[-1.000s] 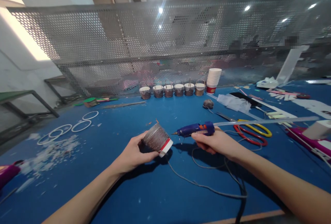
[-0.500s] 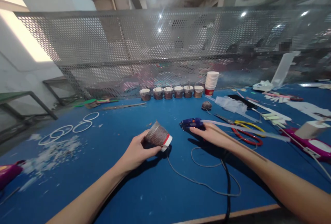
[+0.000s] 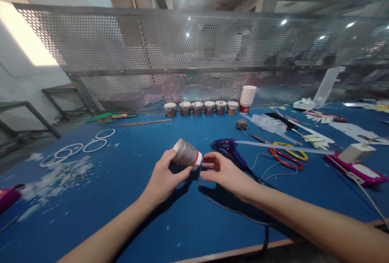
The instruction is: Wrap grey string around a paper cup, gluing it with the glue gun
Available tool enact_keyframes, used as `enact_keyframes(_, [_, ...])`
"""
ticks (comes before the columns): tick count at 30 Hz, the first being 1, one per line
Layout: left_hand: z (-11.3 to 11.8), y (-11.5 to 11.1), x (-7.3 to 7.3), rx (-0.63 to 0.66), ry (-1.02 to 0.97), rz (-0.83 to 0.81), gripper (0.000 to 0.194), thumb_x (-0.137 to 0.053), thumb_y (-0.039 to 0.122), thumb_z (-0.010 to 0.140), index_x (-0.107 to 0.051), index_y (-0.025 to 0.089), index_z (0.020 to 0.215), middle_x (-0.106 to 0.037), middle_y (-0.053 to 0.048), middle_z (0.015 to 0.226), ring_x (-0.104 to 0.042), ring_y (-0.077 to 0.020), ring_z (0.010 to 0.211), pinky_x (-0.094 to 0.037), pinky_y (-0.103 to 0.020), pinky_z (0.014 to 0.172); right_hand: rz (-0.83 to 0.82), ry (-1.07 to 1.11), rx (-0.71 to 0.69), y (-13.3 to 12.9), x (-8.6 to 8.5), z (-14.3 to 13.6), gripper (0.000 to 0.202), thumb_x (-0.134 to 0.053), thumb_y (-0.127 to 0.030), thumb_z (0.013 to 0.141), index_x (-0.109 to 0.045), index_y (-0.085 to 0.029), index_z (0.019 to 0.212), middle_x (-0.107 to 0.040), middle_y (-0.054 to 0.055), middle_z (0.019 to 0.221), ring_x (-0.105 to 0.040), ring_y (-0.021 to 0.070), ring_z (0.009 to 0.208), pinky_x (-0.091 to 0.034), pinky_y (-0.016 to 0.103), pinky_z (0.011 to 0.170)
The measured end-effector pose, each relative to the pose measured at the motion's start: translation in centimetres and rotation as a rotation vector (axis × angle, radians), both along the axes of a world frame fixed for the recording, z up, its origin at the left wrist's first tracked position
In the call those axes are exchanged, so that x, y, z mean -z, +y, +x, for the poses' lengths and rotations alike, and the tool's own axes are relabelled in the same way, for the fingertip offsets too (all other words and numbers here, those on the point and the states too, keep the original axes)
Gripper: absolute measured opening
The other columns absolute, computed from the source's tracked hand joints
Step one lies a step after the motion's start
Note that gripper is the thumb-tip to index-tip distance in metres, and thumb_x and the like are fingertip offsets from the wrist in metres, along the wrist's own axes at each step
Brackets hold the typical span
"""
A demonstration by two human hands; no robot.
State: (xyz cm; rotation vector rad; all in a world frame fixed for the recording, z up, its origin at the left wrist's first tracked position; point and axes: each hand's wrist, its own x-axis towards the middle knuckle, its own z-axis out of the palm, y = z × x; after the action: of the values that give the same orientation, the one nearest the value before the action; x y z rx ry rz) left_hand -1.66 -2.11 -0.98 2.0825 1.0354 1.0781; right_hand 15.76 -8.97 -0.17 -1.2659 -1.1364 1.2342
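Note:
My left hand (image 3: 165,176) grips a paper cup (image 3: 184,152) wound with grey-brown cord, tilted on its side above the table. A red band and white rim show at the cup's right end. My right hand (image 3: 220,170) is beside that rim, fingers curved and apart, with nothing seen in them. Grey cord (image 3: 219,203) trails from the cup across the table toward the right. Behind my right hand a blue glue gun (image 3: 229,147) lies on the table, a long translucent glue stick (image 3: 273,145) running from its back.
Along the back stand several cord-wrapped cups (image 3: 209,108) and a stack of paper cups (image 3: 248,97). A cord ball (image 3: 241,124), scissors (image 3: 285,158) and a magenta tool (image 3: 358,170) lie to the right. White rings (image 3: 95,145) and scraps (image 3: 65,178) spread over the left.
My right hand has let go of the glue gun and moved left to the cup's rim. My left hand has turned the cup closer to horizontal.

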Motion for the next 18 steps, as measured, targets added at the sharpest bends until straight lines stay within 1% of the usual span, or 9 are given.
enact_keyframes(2, [-0.2,-0.1,0.2,-0.022,0.054,0.12,0.019,-0.065,0.031,0.071,-0.064,0.016,0.083,-0.062,-0.003,0.08,-0.057,-0.0185,0.077,-0.046,-0.03,0.07,-0.056,0.262,-0.044,1.1,0.8,-1.5,0.041,-0.077,-0.018,0.06,-0.054,-0.017,0.094,-0.064,0.005,0.096,-0.062,0.0149,0.085,-0.049,0.028,0.075])
enact_keyframes(3, [-0.3,-0.1,0.2,-0.025,0.072,0.166,0.017,-0.064,0.031,0.072,-0.063,0.017,0.081,-0.06,-0.002,0.078,-0.056,-0.018,0.075,-0.045,-0.029,0.068,-0.085,0.347,-0.071,1.3,1.1,-1.9,0.042,-0.078,-0.02,0.058,-0.054,-0.016,0.092,-0.064,0.003,0.088,-0.062,0.0135,0.076,-0.05,0.028,0.069])
enact_keyframes(5, [-0.4,-0.2,0.2,-0.035,0.093,0.227,0.013,-0.062,0.03,0.073,-0.061,0.017,0.076,-0.058,-0.001,0.074,-0.053,-0.0173,0.073,-0.043,-0.027,0.065,-0.134,0.408,-0.091,1.5,1.2,-2.2,0.043,-0.08,-0.024,0.055,-0.054,-0.017,0.088,-0.06,-0.003,0.071,-0.056,0.0097,0.056,-0.047,0.025,0.055])
enact_keyframes(6, [-0.4,-0.2,0.2,-0.045,0.1,0.243,0.012,-0.062,0.03,0.073,-0.06,0.017,0.074,-0.057,-0.001,0.072,-0.053,-0.017,0.072,-0.042,-0.027,0.064,-0.155,0.389,-0.082,1.4,1.2,-2.1,0.042,-0.08,-0.024,0.055,-0.053,-0.017,0.086,-0.056,-0.006,0.064,-0.05,0.0077,0.048,-0.042,0.023,0.048])
enact_keyframes(7, [-0.4,-0.3,0.2,-0.055,0.107,0.247,0.012,-0.061,0.03,0.073,-0.059,0.018,0.073,-0.056,0.0,0.071,-0.052,-0.0167,0.071,-0.042,-0.026,0.063,-0.166,0.341,-0.066,1.2,1.1,-1.9,0.039,-0.079,-0.024,0.056,-0.052,-0.018,0.085,-0.052,-0.009,0.059,-0.043,0.006,0.043,-0.036,0.021,0.043])
enact_keyframes(9, [-0.3,-0.4,0.1,-0.075,0.124,0.215,0.012,-0.061,0.03,0.072,-0.059,0.018,0.072,-0.055,0.0,0.07,-0.053,-0.0164,0.07,-0.041,-0.026,0.062,-0.136,0.18,-0.035,1.0,0.9,-1.4,0.029,-0.075,-0.024,0.062,-0.052,-0.019,0.08,-0.047,-0.01,0.055,-0.034,0.0046,0.04,-0.027,0.02,0.04])
enact_keyframes(12, [-0.2,-0.6,-0.1,-0.089,0.135,0.094,0.016,-0.063,0.032,0.069,-0.063,0.018,0.076,-0.057,0.0,0.073,-0.055,-0.0165,0.069,-0.043,-0.027,0.064,0.061,-0.131,-0.028,0.7,0.7,-0.6,0.01,-0.066,-0.022,0.072,-0.058,-0.017,0.07,-0.05,-0.006,0.058,-0.039,0.0069,0.049,-0.03,0.022,0.047])
enact_keyframes(15, [-0.1,-0.7,-0.3,-0.065,0.125,-0.029,0.023,-0.064,0.034,0.068,-0.067,0.017,0.082,-0.061,-0.002,0.077,-0.058,-0.0178,0.072,-0.045,-0.028,0.067,0.287,-0.341,-0.006,0.7,0.7,-0.3,0.009,-0.06,-0.021,0.078,-0.062,-0.017,0.07,-0.052,-0.003,0.061,-0.045,0.0101,0.057,-0.034,0.023,0.054])
enact_keyframes(18, [0.0,-0.8,-0.7,-0.012,0.108,-0.158,0.028,-0.065,0.034,0.066,-0.069,0.016,0.087,-0.065,-0.003,0.08,-0.06,-0.019,0.074,-0.046,-0.029,0.068,0.452,-0.479,0.057,0.7,0.9,-0.2,0.009,-0.058,-0.018,0.079,-0.065,-0.018,0.074,-0.057,-0.001,0.067,-0.05,0.0119,0.062,-0.037,0.024,0.059])
